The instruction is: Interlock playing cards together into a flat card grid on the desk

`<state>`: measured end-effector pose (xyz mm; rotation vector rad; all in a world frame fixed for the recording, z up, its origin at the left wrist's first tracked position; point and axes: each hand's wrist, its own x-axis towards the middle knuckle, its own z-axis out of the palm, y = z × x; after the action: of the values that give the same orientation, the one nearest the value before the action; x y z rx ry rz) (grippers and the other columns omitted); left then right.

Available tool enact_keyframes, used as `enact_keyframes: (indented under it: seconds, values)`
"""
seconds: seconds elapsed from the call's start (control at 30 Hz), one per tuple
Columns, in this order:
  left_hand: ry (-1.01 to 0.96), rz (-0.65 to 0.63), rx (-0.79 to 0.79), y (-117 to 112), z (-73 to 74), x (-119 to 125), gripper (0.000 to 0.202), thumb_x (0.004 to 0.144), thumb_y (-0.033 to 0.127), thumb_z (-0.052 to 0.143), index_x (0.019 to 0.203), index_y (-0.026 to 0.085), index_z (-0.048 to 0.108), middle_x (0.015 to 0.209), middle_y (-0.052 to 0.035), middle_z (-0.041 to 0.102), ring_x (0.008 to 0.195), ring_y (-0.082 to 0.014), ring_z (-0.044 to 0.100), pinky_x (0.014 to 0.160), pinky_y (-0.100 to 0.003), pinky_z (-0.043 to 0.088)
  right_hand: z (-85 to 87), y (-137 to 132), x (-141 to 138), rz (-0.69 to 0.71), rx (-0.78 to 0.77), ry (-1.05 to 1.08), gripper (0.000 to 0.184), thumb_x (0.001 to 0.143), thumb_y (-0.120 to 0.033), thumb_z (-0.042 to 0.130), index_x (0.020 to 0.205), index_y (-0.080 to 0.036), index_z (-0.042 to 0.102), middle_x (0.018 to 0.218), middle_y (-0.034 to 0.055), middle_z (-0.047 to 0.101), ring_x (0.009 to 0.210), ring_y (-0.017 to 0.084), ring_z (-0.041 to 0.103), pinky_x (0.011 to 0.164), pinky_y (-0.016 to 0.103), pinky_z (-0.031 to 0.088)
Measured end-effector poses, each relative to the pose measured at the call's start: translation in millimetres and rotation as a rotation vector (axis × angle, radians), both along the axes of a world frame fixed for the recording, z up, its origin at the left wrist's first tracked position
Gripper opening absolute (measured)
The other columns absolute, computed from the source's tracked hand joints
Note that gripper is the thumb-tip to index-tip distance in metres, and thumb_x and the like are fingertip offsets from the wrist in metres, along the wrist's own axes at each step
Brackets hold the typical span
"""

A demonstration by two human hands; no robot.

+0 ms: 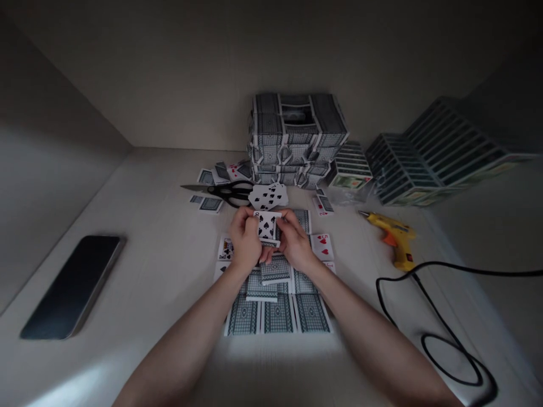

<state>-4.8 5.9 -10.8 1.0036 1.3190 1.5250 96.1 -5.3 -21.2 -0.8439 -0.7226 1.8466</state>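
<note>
Both my hands meet over the middle of the table and grip a small stack of playing cards (267, 226); its top card is a spade, face up. My left hand (245, 240) holds the stack's left side, fingers curled. My right hand (296, 242) pinches the right side. Beneath my hands lie face-down cards (278, 311) laid side by side in rows, with a few face-up ones at the edges, such as a heart card (323, 246). A fan of face-up cards (268, 196) lies just beyond my hands.
Black scissors (227, 192) lie to the left of the fan. A built block of cards (297, 138) stands at the back, card packs (432, 155) at the right. A yellow glue gun (392, 237) with a black cable (441, 333) is on the right, a phone (74, 285) on the left.
</note>
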Motion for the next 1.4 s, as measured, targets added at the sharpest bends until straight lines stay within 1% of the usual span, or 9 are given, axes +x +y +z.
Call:
enact_keyframes:
  seconds: [0.1, 0.17, 0.37, 0.5, 0.67, 0.83, 1.1, 1.23, 1.4]
  values:
    - [0.023, 0.002, 0.011, -0.5, 0.9, 0.3, 0.011, 0.070, 0.022, 0.047, 0.060, 0.021, 0.043, 0.053, 0.0041, 0.038, 0.046, -0.0089, 0.036, 0.041, -0.021, 0.030, 0.3, 0.3, -0.1, -0.096, 0.096, -0.054, 0.015, 0.082, -0.031, 0.046, 0.093, -0.025, 0.038, 0.073, -0.0051, 0.051, 0.045, 0.010, 0.056, 0.032, 0.021, 0.046]
    - [0.038, -0.001, 0.015, -0.1, 0.4, 0.2, 0.009, 0.070, 0.020, 0.047, 0.061, 0.021, 0.044, 0.054, 0.0043, 0.040, 0.047, -0.0087, 0.037, 0.042, -0.021, 0.031, 0.4, 0.6, 0.2, -0.081, 0.104, -0.059, 0.015, 0.081, -0.030, 0.047, 0.094, -0.026, 0.039, 0.073, -0.0049, 0.052, 0.045, 0.011, 0.057, 0.032, 0.022, 0.046]
    - [0.112, -0.030, 0.062, 1.9, -3.7, -1.7, 0.007, 0.071, 0.017, 0.046, 0.067, 0.020, 0.051, 0.063, 0.0030, 0.050, 0.057, -0.0086, 0.046, 0.050, -0.019, 0.037, 1.2, 0.3, 1.0, -0.081, 0.097, -0.060, 0.014, 0.082, -0.030, 0.046, 0.093, -0.026, 0.039, 0.074, -0.0055, 0.054, 0.042, 0.010, 0.056, 0.029, 0.022, 0.044]
    - [0.065, -0.059, 0.069, 1.7, -3.2, -1.8, 0.007, 0.071, 0.017, 0.047, 0.068, 0.019, 0.052, 0.061, 0.0037, 0.051, 0.052, -0.0079, 0.045, 0.046, -0.018, 0.037, 2.6, -0.8, 0.7, -0.088, 0.087, -0.039, 0.015, 0.081, -0.030, 0.049, 0.092, -0.026, 0.039, 0.076, -0.0056, 0.056, 0.040, 0.010, 0.055, 0.028, 0.022, 0.044]
    - [0.014, -0.074, 0.071, 1.6, -2.0, -1.3, 0.007, 0.070, 0.016, 0.049, 0.069, 0.020, 0.054, 0.059, 0.0042, 0.049, 0.050, -0.0076, 0.044, 0.044, -0.018, 0.036, 2.5, -0.9, 2.1, -0.055, 0.101, -0.018, 0.017, 0.081, -0.032, 0.050, 0.093, -0.026, 0.039, 0.071, -0.0067, 0.057, 0.034, 0.009, 0.053, 0.027, 0.021, 0.042]
    - [-0.027, -0.111, 0.035, 2.6, -0.7, -1.4, 0.005, 0.070, 0.018, 0.049, 0.067, 0.020, 0.053, 0.056, 0.0046, 0.049, 0.045, -0.0079, 0.042, 0.040, -0.019, 0.033, 1.6, 0.1, 3.7, -0.026, 0.111, -0.025, 0.021, 0.081, -0.034, 0.051, 0.093, -0.026, 0.036, 0.069, -0.0075, 0.058, 0.036, 0.011, 0.056, 0.027, 0.021, 0.043]
    - [-0.019, -0.138, 0.056, 4.9, -2.1, -3.2, 0.005, 0.070, 0.019, 0.051, 0.066, 0.020, 0.054, 0.063, 0.0025, 0.056, 0.054, -0.0098, 0.049, 0.047, -0.021, 0.038, 0.1, 0.2, 4.0, -0.026, 0.134, -0.049, 0.023, 0.081, -0.036, 0.052, 0.093, -0.026, 0.035, 0.071, -0.0074, 0.058, 0.039, 0.009, 0.059, 0.033, 0.020, 0.048]
    - [-0.036, -0.139, 0.035, 4.7, -1.8, -2.7, 0.003, 0.069, 0.019, 0.052, 0.067, 0.020, 0.054, 0.060, 0.0031, 0.054, 0.050, -0.0098, 0.047, 0.044, -0.021, 0.035, -1.7, 0.3, 4.6, -0.025, 0.132, -0.058, 0.020, 0.082, -0.035, 0.050, 0.093, -0.026, 0.036, 0.072, -0.0065, 0.059, 0.042, 0.010, 0.060, 0.034, 0.021, 0.050]
    - [-0.036, -0.138, 0.042, 4.3, -1.7, -3.4, 0.007, 0.068, 0.016, 0.051, 0.065, 0.020, 0.055, 0.057, 0.0041, 0.052, 0.049, -0.0090, 0.045, 0.044, -0.021, 0.035, -3.5, 0.4, 5.1, -0.021, 0.140, -0.023, 0.018, 0.082, -0.031, 0.049, 0.093, -0.026, 0.036, 0.074, -0.0068, 0.059, 0.038, 0.009, 0.058, 0.033, 0.021, 0.049]
